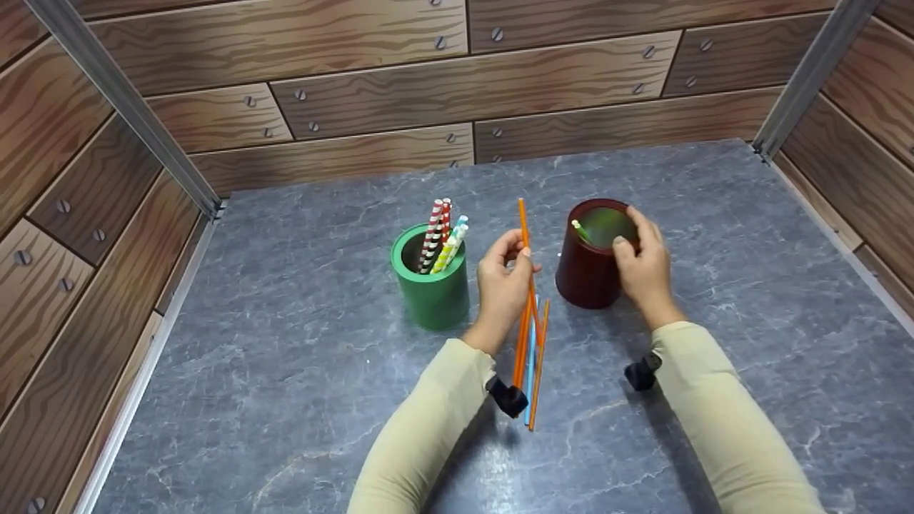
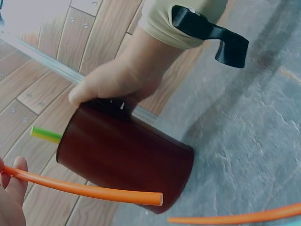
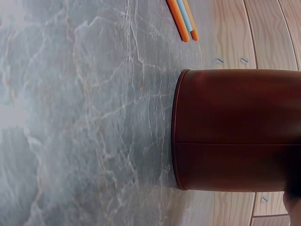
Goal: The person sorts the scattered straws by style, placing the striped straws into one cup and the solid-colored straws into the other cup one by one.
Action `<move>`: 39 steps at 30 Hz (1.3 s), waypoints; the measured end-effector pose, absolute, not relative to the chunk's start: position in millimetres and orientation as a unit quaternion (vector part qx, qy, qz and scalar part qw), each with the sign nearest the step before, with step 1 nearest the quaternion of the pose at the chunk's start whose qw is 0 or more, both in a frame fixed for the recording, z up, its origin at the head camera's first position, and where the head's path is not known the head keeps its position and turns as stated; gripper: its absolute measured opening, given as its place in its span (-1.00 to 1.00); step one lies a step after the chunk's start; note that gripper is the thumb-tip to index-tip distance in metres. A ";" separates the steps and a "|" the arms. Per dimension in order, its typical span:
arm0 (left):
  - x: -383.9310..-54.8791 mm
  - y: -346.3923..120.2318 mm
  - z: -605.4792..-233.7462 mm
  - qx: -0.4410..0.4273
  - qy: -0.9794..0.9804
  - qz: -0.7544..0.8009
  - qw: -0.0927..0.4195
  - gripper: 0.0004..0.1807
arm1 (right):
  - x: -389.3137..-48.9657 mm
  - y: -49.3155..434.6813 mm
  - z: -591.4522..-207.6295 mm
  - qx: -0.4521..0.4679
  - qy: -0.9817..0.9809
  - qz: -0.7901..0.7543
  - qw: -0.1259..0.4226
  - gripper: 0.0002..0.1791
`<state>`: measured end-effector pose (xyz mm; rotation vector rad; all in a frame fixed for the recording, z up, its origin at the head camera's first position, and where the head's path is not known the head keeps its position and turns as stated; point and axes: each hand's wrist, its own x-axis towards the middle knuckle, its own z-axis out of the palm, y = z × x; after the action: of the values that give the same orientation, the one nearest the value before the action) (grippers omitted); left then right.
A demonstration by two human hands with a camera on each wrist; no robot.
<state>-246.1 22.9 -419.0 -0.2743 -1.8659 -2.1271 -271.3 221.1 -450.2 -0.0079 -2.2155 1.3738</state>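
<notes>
My left hand pinches an orange straw between thumb and fingers, its top end pointing away from me. In the left wrist view that straw passes in front of a dark red cylindrical cup. My right hand grips the cup at the right side of its rim, thumb at the near edge. A green straw leans inside the cup, its tip above the rim. Below my left hand, several loose straws, orange and blue, lie on the table.
To the left stands a green cup holding several patterned straws, red-striped, yellow and blue-white. The grey marbled table is bounded by wood-patterned walls at the back and sides.
</notes>
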 end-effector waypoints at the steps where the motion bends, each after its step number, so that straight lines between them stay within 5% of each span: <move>1: -245.9 23.2 -418.0 -0.098 -0.647 -0.740 0.155 -0.71 | -271.3 221.2 -450.3 -0.003 -0.819 0.508 0.265 -0.42; 39: -239.7 41.1 -365.6 -0.180 -0.497 -0.807 0.264 -0.83 | -271.1 221.5 -451.4 -0.001 -0.819 0.505 0.271 -0.42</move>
<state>-239.7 41.1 -365.6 -0.4861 -1.3431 -2.1813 -271.1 221.5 -451.4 -0.0032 -2.2062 1.3607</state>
